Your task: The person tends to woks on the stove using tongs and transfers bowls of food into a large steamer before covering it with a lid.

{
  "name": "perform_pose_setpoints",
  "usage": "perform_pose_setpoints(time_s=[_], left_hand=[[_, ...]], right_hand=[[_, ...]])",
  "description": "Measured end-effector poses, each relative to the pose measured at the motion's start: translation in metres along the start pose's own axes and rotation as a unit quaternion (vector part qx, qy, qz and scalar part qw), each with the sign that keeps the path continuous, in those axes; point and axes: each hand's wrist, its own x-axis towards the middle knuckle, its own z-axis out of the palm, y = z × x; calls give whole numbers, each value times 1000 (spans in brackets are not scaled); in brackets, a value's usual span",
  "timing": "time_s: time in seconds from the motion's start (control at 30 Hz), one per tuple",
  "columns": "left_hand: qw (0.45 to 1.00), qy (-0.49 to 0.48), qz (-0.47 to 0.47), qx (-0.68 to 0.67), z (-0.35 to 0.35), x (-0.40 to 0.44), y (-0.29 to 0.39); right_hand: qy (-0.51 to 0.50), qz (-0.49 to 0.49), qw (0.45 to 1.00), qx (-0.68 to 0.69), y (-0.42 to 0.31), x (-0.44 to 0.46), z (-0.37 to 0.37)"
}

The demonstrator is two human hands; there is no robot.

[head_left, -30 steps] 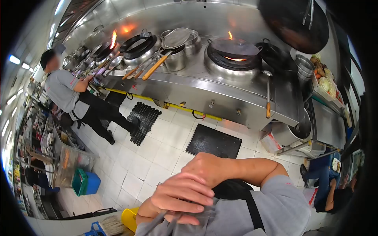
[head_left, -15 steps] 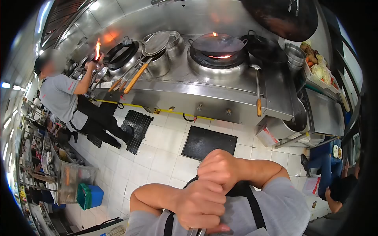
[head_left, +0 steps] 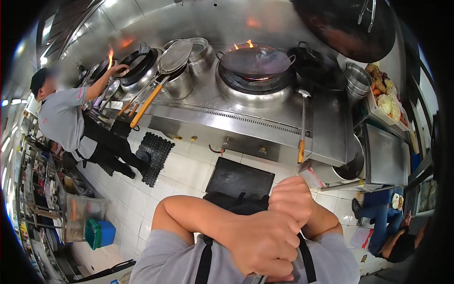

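My left hand [head_left: 267, 244] is a closed fist low in the view. Shiny metal [head_left: 256, 279] sticks out below it at the bottom edge; most of this thing is hidden, so its kind does not show. Against the left hand, a little higher and to the right, my right hand [head_left: 292, 201] is also closed, its fingers curled. Whatever lies inside the right fist is hidden. Both hands are close in front of my grey shirt [head_left: 189, 262] and dark apron straps.
Ahead, a wok [head_left: 257, 61] sits over flames on the steel range [head_left: 208, 111]. A ladle [head_left: 302, 125] and long-handled strainer [head_left: 175, 56] lie there. A co-worker [head_left: 64, 113] stands left; another person [head_left: 397, 244] is at right. A black mat [head_left: 240, 177] covers floor tiles.
My two joined fists have shifted right in the view, still pressed together. The co-worker's arm at the left reaches further over the range. Flames now rise higher behind the wok.
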Motion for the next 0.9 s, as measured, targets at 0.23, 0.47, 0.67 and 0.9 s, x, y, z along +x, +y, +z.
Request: perform_pose_setpoints(time_s=[0.23, 0.47, 0.67, 0.9], left_hand=[[999, -13, -6, -50, -5, 0, -32], [997, -37, 19, -70, -12, 9, -49], [996, -32, 14, -79, -17, 8, -53], [998, -29, 6, -49, -27, 4, -52]], right_hand=[[40, 46, 997, -37, 12, -6, -16], [27, 48, 995, -87, 15, -4, -34], [46, 38, 995, -80, 27, -1, -31], [54, 36, 996, -59, 37, 1, -22]])
